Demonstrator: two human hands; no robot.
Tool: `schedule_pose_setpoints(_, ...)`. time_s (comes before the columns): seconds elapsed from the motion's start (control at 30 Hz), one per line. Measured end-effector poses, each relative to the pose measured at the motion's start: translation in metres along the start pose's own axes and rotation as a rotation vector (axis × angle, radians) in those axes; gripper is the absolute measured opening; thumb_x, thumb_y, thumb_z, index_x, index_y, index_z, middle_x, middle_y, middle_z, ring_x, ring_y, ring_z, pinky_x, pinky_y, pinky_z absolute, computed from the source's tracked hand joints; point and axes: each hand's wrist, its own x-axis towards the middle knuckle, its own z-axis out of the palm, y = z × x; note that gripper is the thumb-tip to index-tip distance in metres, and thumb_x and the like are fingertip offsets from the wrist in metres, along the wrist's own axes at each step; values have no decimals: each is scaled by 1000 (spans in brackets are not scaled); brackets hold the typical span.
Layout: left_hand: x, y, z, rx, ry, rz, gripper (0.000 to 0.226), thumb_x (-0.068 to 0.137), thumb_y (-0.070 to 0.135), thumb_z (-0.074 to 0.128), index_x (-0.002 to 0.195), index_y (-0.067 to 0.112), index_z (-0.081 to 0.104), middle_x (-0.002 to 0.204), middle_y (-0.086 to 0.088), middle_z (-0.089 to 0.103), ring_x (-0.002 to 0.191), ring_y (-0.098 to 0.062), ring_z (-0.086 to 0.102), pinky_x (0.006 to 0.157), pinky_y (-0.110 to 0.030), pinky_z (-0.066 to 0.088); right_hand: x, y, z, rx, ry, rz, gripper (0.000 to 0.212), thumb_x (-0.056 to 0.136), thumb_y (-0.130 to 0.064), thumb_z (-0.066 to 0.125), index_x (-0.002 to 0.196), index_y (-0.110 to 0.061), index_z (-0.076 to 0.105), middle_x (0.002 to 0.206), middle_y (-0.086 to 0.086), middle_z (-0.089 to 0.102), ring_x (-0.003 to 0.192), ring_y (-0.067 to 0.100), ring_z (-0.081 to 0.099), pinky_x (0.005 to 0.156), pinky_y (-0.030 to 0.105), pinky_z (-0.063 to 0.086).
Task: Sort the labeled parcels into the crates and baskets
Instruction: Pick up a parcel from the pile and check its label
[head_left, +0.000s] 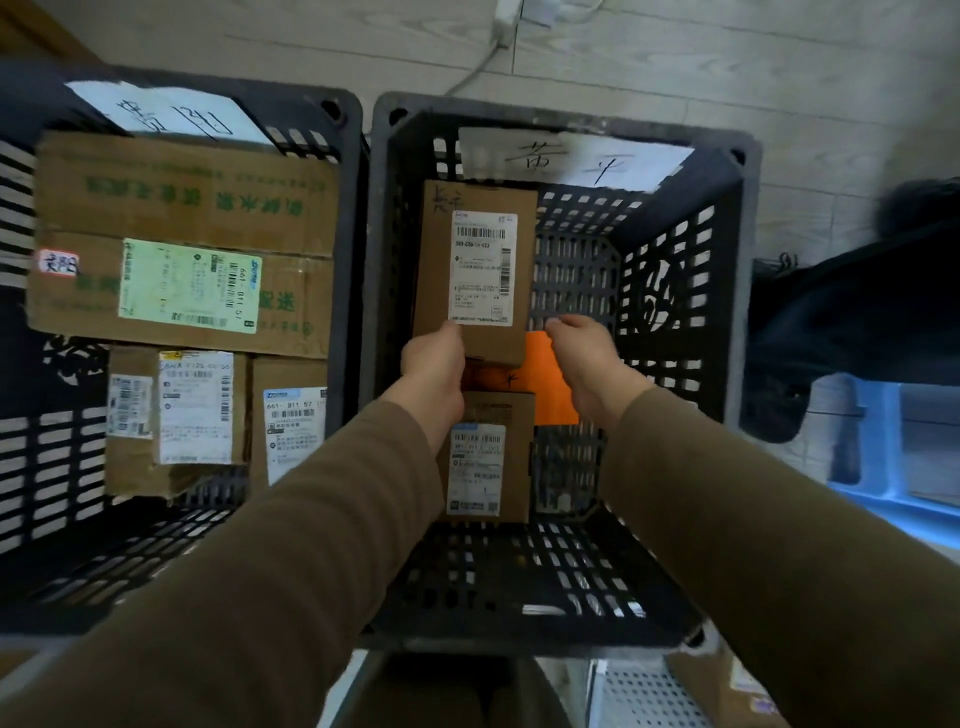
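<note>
My left hand (434, 364) grips a box (475, 270) over the crate (727, 260); right hand (587, 358) slack, empty. Others already crated; this one pending.

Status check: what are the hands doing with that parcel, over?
Left hand grips small labeled box inside right crate. Right hand open beside it. Orange parcel, second box already inside.

Dim, soft focus, warped edges.
</note>
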Motion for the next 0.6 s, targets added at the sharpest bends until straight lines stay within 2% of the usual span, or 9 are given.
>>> schedule_pose_setpoints(0.07, -26, 5, -7, 59, -59, 70, 36, 99, 26, 48, 131, 10, 49, 93, 2, 54, 69, -9, 44, 75, -24, 36, -25, -12, -10, 1, 2, -7, 47, 99, -17, 44, 145, -9, 34, 104, 4, 48, 79, 11, 45, 73, 26, 42)
schedule_pose_setpoints(0.13, -62, 15, -17, 81, -91, 119, 39, 100, 27, 46, 134, 8, 45, 92, 4, 55, 64, -6, 42, 64, -20, 36, -53, -26, -18, -25, 15, -40, 45, 98, -16, 47, 142, -8, 38, 119, 9, 51, 94, 15, 51, 84, 29, 42)
schedule_pose_setpoints(0.2, -88, 23, -29, 92, -136, 143, 42, 100, 28, 45, 136, 7, 42, 111, 2, 53, 66, -7, 44, 74, -22, 36, -85, -40, -24, -45, 39, -81, 44, 97, -16, 49, 140, -8, 41, 135, 10, 49, 120, 22, 48, 100, 31, 37)
schedule_pose_setpoints(0.23, -103, 27, -34, 106, -142, 160, 43, 100, 28, 45, 137, 6, 41, 118, 0, 52, 71, -8, 47, 79, -24, 34, -99, -46, -25, -46, 43, -95, 44, 97, -16, 50, 140, -8, 42, 137, 10, 48, 125, 22, 46, 102, 32, 36)
schedule_pose_setpoints(0.33, -140, 35, -58, 108, -178, 216, 44, 100, 30, 45, 137, 7, 41, 118, 4, 53, 80, -8, 50, 79, -22, 34, -148, -64, -29, -35, 33, -135, 42, 96, -16, 52, 136, -7, 46, 132, 9, 53, 120, 20, 49, 93, 27, 40)
schedule_pose_setpoints(0.4, -166, 38, -71, 122, -209, 282, 35, 99, 29, 46, 128, 9, 48, 93, 10, 55, 70, -3, 46, 64, -19, 36, -175, -73, -31, -28, 8, -167, 41, 96, -16, 52, 136, -5, 46, 128, 8, 56, 111, 16, 52, 81, 18, 42)
schedule_pose_setpoints(0.47, -192, 40, -86, 122, -226, 318, 14, 99, 27, 46, 106, 19, 54, 77, 13, 51, 67, 2, 46, 56, -17, 35, -204, -85, -31, -35, -20, -213, 43, 96, -18, 52, 137, -5, 45, 126, 7, 57, 105, 13, 52, 70, 12, 41)
schedule_pose_setpoints(0.53, -219, 42, -100, 110, -239, 381, 15, 99, 29, 45, 86, 31, 52, 77, 13, 55, 69, 2, 51, 56, -15, 35, -230, -96, -31, -38, -35, -256, 44, 96, -20, 53, 137, -6, 45, 128, 7, 56, 112, 16, 53, 81, 17, 41)
schedule_pose_setpoints(0.6, -239, 44, -114, 110, -251, 437, 19, 99, 32, 45, 84, 27, 56, 85, 11, 61, 77, 0, 55, 59, -16, 36, -253, -107, -30, -50, -47, -298, 45, 95, -23, 55, 136, -7, 47, 130, 8, 56, 119, 20, 51, 90, 25, 40)
